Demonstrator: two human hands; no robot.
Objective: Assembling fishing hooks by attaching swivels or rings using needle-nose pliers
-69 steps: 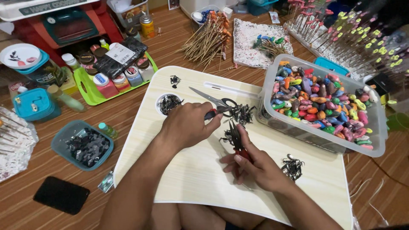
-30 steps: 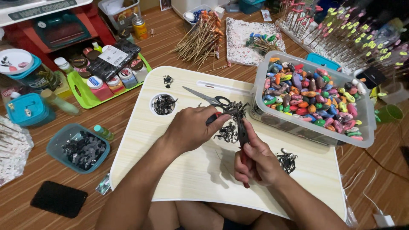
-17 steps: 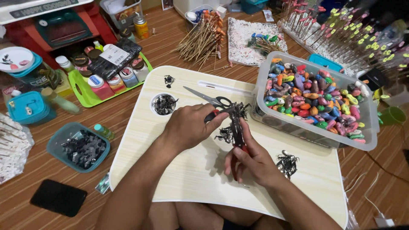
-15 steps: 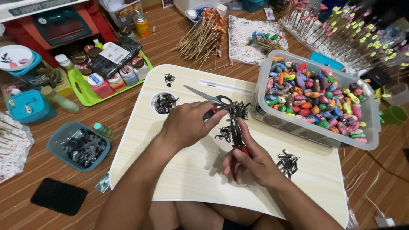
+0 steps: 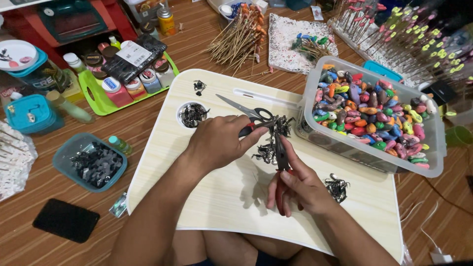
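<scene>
Over lap desk (image 5: 207, 207), pliers (image 5: 282, 156) in right hand (image 5: 300, 184)

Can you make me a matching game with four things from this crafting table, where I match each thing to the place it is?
Things:
1. red-handled pliers
2. clear plastic box of colourful beads
3. flat black rectangle
4. silver scissors

Places:
A. on the wooden floor, left of the lap desk
B. lying on the pale lap desk, above the left hand
C. on the desk's right side
D. held in the right hand

Pairs: 1-D, 2-C, 3-A, 4-B
</scene>
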